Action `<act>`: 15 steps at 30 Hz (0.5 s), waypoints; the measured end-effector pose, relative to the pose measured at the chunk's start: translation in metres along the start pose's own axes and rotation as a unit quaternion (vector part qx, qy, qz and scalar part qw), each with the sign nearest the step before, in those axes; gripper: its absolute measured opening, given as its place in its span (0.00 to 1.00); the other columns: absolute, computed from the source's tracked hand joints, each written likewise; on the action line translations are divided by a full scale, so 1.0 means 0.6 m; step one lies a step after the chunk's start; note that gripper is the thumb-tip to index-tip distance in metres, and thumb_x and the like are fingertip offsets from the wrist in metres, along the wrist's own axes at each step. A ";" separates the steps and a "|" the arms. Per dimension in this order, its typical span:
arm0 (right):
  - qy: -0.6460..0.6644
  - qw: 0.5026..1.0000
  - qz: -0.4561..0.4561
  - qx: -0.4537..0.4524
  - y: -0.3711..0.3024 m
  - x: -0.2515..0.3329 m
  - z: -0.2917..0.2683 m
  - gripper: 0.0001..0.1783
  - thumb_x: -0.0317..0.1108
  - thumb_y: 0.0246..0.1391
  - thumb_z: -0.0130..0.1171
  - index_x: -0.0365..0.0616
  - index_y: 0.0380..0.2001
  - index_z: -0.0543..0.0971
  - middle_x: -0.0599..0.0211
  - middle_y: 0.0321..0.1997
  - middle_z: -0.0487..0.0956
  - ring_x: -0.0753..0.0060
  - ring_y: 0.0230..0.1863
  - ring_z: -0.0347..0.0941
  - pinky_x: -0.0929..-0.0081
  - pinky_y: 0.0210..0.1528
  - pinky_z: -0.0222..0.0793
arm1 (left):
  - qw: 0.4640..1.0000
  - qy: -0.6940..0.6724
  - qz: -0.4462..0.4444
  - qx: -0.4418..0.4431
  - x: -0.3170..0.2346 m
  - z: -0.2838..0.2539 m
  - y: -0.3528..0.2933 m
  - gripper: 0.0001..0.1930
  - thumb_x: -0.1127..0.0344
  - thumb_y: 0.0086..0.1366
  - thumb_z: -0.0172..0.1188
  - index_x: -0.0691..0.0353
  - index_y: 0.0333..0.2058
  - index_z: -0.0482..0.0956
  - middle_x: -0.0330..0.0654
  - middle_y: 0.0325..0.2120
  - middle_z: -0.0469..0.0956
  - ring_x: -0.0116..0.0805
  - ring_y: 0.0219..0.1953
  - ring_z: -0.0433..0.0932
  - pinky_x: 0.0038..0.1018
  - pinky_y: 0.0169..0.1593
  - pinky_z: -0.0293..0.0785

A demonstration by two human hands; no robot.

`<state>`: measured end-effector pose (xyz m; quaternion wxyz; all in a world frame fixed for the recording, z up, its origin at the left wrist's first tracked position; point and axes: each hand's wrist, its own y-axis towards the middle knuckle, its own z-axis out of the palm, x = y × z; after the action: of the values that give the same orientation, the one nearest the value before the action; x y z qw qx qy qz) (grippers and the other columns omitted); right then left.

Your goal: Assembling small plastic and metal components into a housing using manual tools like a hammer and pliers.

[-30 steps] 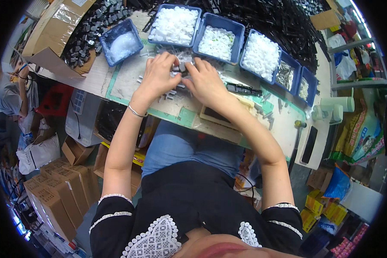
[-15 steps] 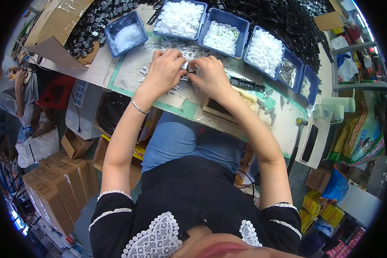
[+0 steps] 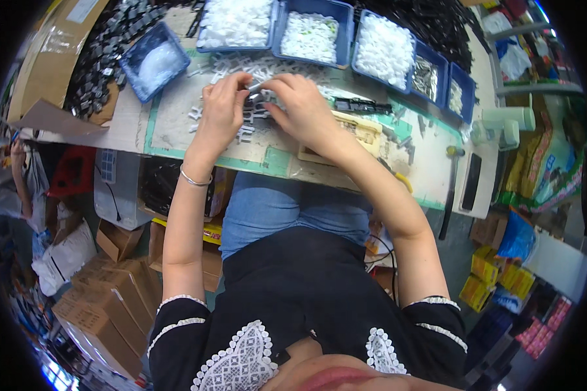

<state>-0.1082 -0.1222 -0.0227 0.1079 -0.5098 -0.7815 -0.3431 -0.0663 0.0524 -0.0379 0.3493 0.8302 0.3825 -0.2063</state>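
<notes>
A small grey, shiny piece (image 3: 255,86) is pinched between the thumb and fingers of my left hand (image 3: 222,111). My right hand (image 3: 303,107) is beside it, index fingertip at the piece's right end and thumb parted below. The fingers partly cover the piece, so its exact kind is unclear. Under and around both hands lie many loose small white plastic parts (image 3: 246,133). A long black plastic part (image 3: 362,105) rests on the table just right of my right hand. Below that hand is a cream-coloured tray (image 3: 365,130), partly hidden by my forearm.
Blue bins of white parts (image 3: 238,49) line the far side; another blue bin (image 3: 184,65) holds a clear bag. Piles of black parts (image 3: 437,19) lie behind. A hammer (image 3: 449,189) and green cups (image 3: 509,118) are at right. A cardboard box (image 3: 49,55) stands far left.
The view has shifted, so the table sits higher and further left. My right thumb has parted from its fingers, and the grey piece shows more plainly between the hands.
</notes>
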 end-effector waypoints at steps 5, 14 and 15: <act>0.012 0.999 -0.003 -0.034 0.015 0.006 0.015 0.14 0.31 0.41 0.60 0.42 0.34 0.72 0.63 0.35 0.73 0.58 0.39 0.68 0.65 0.43 0.61 | 0.987 -0.128 -0.090 -0.029 -0.011 0.003 0.002 0.09 0.76 0.60 0.50 0.65 0.40 0.71 0.47 0.33 0.76 0.41 0.37 0.75 0.31 0.41 0.68; 0.142 0.987 0.028 -0.063 0.020 0.021 -0.012 0.08 0.24 0.40 0.54 0.37 0.29 0.72 0.51 0.28 0.75 0.47 0.35 0.72 0.57 0.37 0.68 | 0.974 -0.203 -0.097 -0.031 -0.058 -0.009 0.011 0.10 0.77 0.58 0.54 0.66 0.40 0.75 0.42 0.34 0.78 0.26 0.37 0.74 0.21 0.40 0.68; 0.157 0.985 0.023 -0.069 0.008 0.026 -0.028 0.10 0.25 0.41 0.55 0.38 0.32 0.74 0.54 0.29 0.75 0.49 0.34 0.72 0.59 0.36 0.68 | 0.973 -0.211 -0.090 -0.001 -0.057 -0.011 0.005 0.12 0.77 0.59 0.54 0.67 0.43 0.73 0.41 0.38 0.76 0.26 0.39 0.73 0.21 0.45 0.68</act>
<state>-0.1143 -0.1206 -0.0002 0.2013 -0.4735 -0.7174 -0.4697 -0.0847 0.0390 -0.0113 0.4030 0.7296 0.3739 -0.4067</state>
